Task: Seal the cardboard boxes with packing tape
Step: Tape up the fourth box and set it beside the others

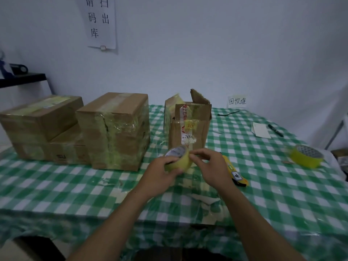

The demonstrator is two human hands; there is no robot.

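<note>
Green-and-white checked cloth covers the table (75,185), wrinkled along its near edge; all positions below are relative to the open box (190,129). Both forearms come in from the bottom of the view and meet just in front of the open box. The left hand (160,172) has fingers curled round a yellowish tape roll (178,159), gripping it from the left side and held above the cloth, with the core facing up and away. The right hand (209,166) has thumb and fingertips pinched on the roll's upper right rim; I can't tell if a tape end is lifted. A yellow utility knife (234,173) lies flat on the cloth, in front and slightly right of the open box, just beside the right hand. A second tape roll (306,156) lies on its side, well to the right of the open box near the table edge. The open box stands upright, flaps up, with old labels and tape scraps on its front face. A taped box (114,129) stands to the left of the open box, flaps shut, with yellowish tape over its top and front. Further left is a stack of taped boxes (37,119), also shut. A white paper (260,130) and a black pen (275,130) lie to the right of the open box, side by side. A black cable tie (227,113) lies behind and right of the open box. A small handwritten label (237,101) stands against the wall beyond that. A large printed sheet (100,21) hangs on the wall, above and left of the open box.
</note>
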